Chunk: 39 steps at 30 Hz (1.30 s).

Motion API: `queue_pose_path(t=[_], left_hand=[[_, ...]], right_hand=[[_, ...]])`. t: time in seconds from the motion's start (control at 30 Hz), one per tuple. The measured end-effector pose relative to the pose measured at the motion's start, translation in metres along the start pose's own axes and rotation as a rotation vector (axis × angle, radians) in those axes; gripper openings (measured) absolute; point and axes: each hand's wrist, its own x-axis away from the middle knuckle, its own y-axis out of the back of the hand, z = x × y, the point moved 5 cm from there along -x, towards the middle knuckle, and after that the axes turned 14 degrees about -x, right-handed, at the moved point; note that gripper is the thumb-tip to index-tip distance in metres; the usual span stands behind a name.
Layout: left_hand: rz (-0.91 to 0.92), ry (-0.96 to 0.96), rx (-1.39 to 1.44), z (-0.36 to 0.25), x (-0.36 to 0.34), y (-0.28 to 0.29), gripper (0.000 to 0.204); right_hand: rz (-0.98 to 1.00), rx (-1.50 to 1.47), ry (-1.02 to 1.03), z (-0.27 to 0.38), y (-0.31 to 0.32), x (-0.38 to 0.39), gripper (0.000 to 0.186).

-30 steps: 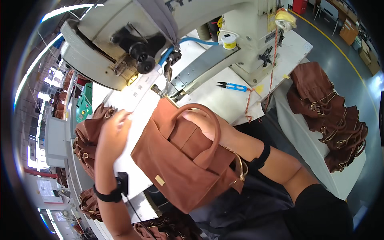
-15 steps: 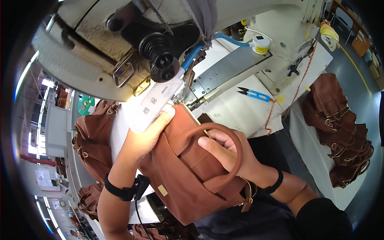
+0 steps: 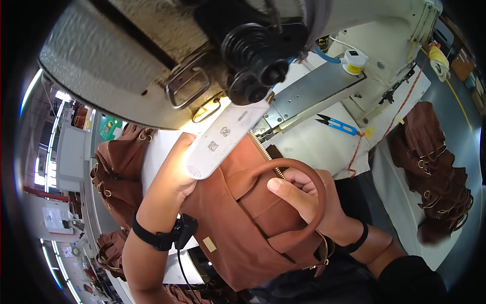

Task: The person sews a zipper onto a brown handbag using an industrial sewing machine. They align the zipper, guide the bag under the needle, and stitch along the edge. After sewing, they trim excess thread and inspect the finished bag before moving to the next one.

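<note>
While the zipped top edge of a brown bag (image 3: 235, 258) was pinched between the thumb and fingers of the right hand (image 3: 309, 200), with the bag's rolled handle (image 3: 298, 239) arched over that hand, the left hand (image 3: 174, 169) was set beside the bag's other end, its fingers hidden behind a white panel (image 3: 223, 142), so whether they were pinching or spread could not be told. Above the left hand a sewing machine (image 3: 119, 71) was seen, and beyond the right hand blue snips (image 3: 338, 125) were seen lying on the counter (image 3: 324, 152).
</note>
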Motion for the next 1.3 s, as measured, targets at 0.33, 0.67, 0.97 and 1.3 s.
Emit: queue_pose_path(t=[0.33, 0.67, 0.97, 1.3], left_hand=[[-0.004, -0.044, -0.165, -0.014, -0.004, -0.001, 0.039], [0.076, -0.017, -0.137, -0.006, -0.042, 0.018, 0.024], [0.243, -0.075, -0.277, -0.017, -0.058, 0.015, 0.038], [-0.098, -0.339, -0.701, -0.038, 0.004, 0.041, 0.041]], right_hand=[[-0.092, 0.017, 0.035, 0.000, -0.006, 0.005, 0.024], [-0.141, -0.032, 0.184, -0.008, -0.017, -0.026, 0.023], [-0.186, -0.099, 0.124, -0.012, -0.019, -0.025, 0.022], [0.101, 0.186, 0.020, 0.011, 0.011, 0.042, 0.030]])
